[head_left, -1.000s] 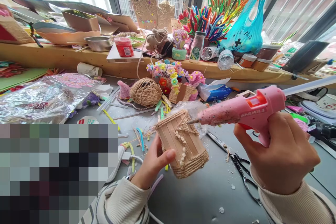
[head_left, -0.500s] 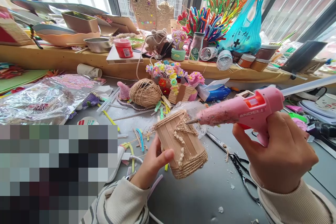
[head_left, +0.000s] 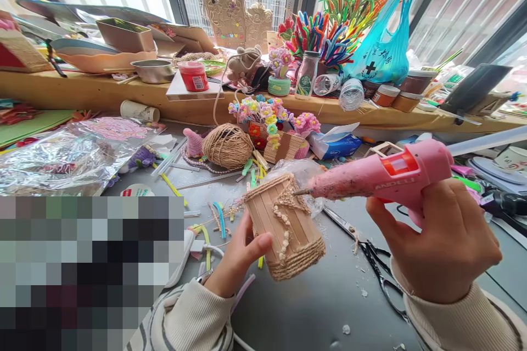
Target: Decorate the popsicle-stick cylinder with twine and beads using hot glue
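My left hand (head_left: pixel 242 255) is closed around the left side of a small container (head_left: pixel 269 216) faced with wooden slats. Twine is wound round its bottom and rim, and a wavy row of pale beads runs down the front. A twine patch sits at its upper right. My right hand (head_left: pixel 447 244) grips a pink hot glue gun (head_left: pixel 382 173) with a clear glue stick (head_left: pixel 489 140) in its back end. The gun's metal nozzle points left, at the twine patch; whether it touches cannot be told.
Black-handled scissors (head_left: pixel 381 269) lie open beneath the glue gun. A ball of twine (head_left: pixel 228 146), crocheted flowers (head_left: pixel 263 112) and a blue tissue pack (head_left: pixel 337 142) stand behind. Scraps and a white cable (head_left: pixel 216 248) litter the grey table. Jars and a turquoise bag (head_left: pixel 382 55) line the ledge.
The glue gun has shifted very slightly with my right hand, its body tilting a little and its nozzle staying by the twine patch. The left hand and container are nearly still.
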`<state>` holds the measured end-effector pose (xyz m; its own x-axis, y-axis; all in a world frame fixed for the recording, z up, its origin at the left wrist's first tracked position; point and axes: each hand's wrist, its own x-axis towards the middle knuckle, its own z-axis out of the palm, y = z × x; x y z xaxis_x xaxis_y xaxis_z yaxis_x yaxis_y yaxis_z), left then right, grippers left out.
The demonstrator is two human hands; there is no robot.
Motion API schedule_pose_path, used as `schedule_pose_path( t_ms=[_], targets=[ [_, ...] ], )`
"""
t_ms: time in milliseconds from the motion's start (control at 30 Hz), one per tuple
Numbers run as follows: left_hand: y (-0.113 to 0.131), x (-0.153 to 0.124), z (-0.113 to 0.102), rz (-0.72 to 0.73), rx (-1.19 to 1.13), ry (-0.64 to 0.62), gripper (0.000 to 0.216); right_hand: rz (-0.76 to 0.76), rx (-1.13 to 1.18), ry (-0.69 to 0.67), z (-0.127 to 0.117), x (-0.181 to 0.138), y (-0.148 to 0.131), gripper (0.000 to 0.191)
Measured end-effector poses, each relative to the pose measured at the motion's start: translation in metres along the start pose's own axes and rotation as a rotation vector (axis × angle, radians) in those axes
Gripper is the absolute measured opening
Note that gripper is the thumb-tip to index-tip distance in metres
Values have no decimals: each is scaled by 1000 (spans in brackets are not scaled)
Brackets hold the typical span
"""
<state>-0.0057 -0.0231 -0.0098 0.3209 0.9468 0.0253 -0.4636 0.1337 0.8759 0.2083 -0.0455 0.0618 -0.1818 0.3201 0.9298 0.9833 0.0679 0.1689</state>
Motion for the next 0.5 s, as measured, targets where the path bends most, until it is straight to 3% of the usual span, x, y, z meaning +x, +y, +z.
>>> schedule_pose_path(
  t_ms=[233, 500],
  targets=[
    [0, 0, -4, -14, -2, -79, 61, -15, 9, 28, 1, 0, 0, 38],
    [5, -3, 8, -33, -34, 66, 59, -39, 38, 46, 3, 0, 1, 46]
  ],
)
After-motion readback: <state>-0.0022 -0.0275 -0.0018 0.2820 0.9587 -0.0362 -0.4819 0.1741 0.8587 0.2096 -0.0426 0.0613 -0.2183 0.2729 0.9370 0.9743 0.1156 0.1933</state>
